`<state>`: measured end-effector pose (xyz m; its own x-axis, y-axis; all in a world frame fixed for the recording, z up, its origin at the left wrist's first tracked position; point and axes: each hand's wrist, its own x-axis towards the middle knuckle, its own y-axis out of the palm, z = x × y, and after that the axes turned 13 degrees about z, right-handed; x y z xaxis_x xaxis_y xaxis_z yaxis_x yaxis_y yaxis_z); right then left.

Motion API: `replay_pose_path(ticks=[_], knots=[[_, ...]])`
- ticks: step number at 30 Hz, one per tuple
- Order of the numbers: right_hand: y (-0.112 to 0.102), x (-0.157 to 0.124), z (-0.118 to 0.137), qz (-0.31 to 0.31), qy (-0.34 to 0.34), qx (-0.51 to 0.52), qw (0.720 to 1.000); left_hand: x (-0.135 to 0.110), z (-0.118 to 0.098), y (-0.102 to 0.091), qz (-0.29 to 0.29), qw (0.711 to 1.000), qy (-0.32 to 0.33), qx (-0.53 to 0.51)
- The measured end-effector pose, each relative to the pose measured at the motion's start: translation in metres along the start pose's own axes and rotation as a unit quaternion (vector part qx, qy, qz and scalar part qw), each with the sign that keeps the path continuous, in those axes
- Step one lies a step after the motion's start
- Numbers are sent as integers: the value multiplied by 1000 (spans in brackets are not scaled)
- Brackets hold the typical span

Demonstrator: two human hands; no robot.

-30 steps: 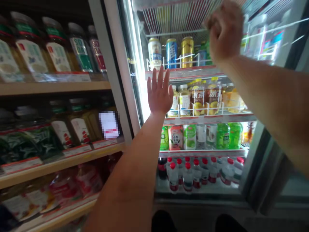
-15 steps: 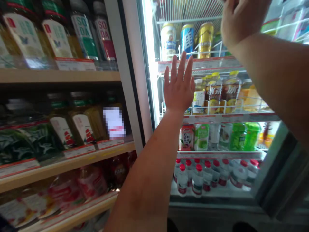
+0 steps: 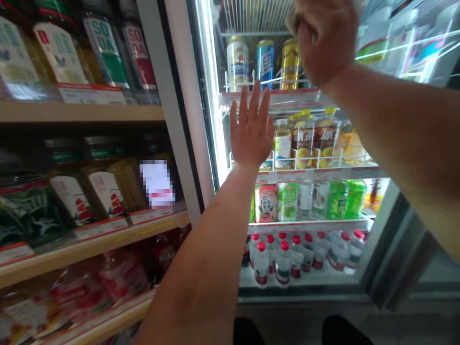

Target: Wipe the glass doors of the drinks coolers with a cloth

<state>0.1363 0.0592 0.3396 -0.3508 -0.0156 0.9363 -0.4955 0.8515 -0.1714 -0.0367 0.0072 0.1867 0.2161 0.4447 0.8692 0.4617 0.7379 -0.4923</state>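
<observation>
Okay, soda bottles [image 3: 105, 44] are lined up on the wooden shelf [image 3: 82, 111], well left of the blue can [image 3: 265, 62]. Just left of that can, the white can [image 3: 237, 64] is seated on the same cooler shelf [image 3: 298, 98]. Below the blue can, in the view, the left hand [image 3: 251, 139] is held up, back to camera, fingers straight and slightly apart, nothing gripped; whether anything is touched by the palm can't be told. Just right of the blue can, the gold can [image 3: 289, 69] is partly covered by the right hand [image 3: 325, 40], which is curled (fingertips blurred, so whether anything is clamped can't be told). Changed: half a second ago the gold can was shown whole, with that hand farther right of the blue can. Read: alignment has been shifted, partly by head sway perhaps; no can appears to have been lifted.
</observation>
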Motion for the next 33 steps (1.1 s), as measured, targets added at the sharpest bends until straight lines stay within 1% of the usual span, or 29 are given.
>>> replay_pose_path(ticks=[3,5,6,8,9,10,11,12,13,14,15,16,17,18,19,20,21,22,23,24,25,26,27,28,30,32,33], knots=[[1,-11,9,82,-50,9,995,0,-1,-1,-1,1000,-8,11],[-5,-17,14,119,-69,14,990,1,1,-1,-2,1000,-12,5],[-9,-18,13,144,-91,10,985,3,3,0,-2,1000,-11,-3],[-18,-22,5,192,-134,3,972,7,8,3,0,1000,-11,-14],[-22,-25,-4,207,-149,1,967,10,11,4,-2,1000,-12,-13],[-24,-29,-17,209,-150,-1,966,12,13,6,-4,1000,-17,-12],[-26,-35,-33,192,-124,-1,974,14,16,7,-4,1000,-23,-3],[-26,-42,-52,155,-64,2,986,16,17,8,-2,999,-31,13],[-25,-52,-72,97,22,7,995,17,19,9,0,999,-38,38],[-22,-63,-92,25,118,15,993,17,19,9,1,997,-42,71],[-19,-75,-110,-50,211,25,976,17,20,9,-1,993,-42,108],[-16,-86,-125,-116,276,35,954,15,20,8,-6,989,-39,143],[-14,-97,-136,-162,307,39,937,14,20,8,-12,985,-34,170],[-13,-106,-141,-189,315,41,929,12,19,7,-17,982,-29,188],[-13,-114,-140,-195,301,36,933,10,18,6,-18,980,-25,198],[-16,-121,-134,-175,270,22,947,9,17,6,-19,979,-21,201],[-21,-126,-124,-132,224,1,966,7,16,5,-18,979,-17,201],[-27,-130,-111,-70,165,-23,984,6,15,5,-20,980,-11,199],[-34,-134,-98,3,97,-51,994,5,13,4,-22,980,-3,196],[-39,-136,-86,75,29,-76,994,5,12,4,-26,982,4,189],[-44,-138,-76,133,-20,-95,986,4,11,3,-29,983,11,179],[-46,-139,-70,167,-44,-106,979,4,10,3,-30,985,14,168],[-45,-139,-69,173,-40,-111,978,4,9,2,-30,987,17,157],[-42,-139,-71,153,-12,-111,982,4,9,2,-30,988,20,147],[-30,-136,-82,64,95,-102,988,4,9,2,-34,990,32,134],[-19,-135,-92,-26,204,-89,975,4,9,2,-43,991,40,124],[-16,-135,-93,-55,240,-84,965,4,9,2,-46,991,41,118]])
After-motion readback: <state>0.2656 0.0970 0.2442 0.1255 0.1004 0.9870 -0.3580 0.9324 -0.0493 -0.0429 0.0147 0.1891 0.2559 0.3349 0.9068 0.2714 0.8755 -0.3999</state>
